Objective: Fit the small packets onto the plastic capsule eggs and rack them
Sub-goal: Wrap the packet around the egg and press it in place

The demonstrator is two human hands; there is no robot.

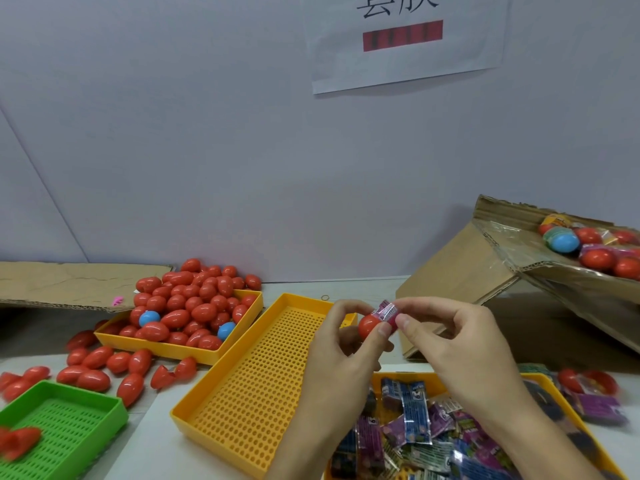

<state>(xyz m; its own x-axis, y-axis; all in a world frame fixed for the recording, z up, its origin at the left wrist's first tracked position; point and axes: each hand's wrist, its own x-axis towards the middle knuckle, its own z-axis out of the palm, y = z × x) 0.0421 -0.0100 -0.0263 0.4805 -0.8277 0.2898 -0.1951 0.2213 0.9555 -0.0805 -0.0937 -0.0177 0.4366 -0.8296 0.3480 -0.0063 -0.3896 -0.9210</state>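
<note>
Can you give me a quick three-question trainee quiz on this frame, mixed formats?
1. True or false: the perforated yellow plastic rack tray in the middle already holds racked eggs.
2. Multiple choice: what do the hands hold together? A) a blue egg alone B) a red plastic capsule egg with a small pink foil packet at its end C) a rubber band
3. Fill in: the loose small packets lie in a yellow tray below the ____ hand.

Key: 1 false, it shows no eggs. 2 B, the left hand grips the egg, the right pinches the packet. 3 right.
</note>
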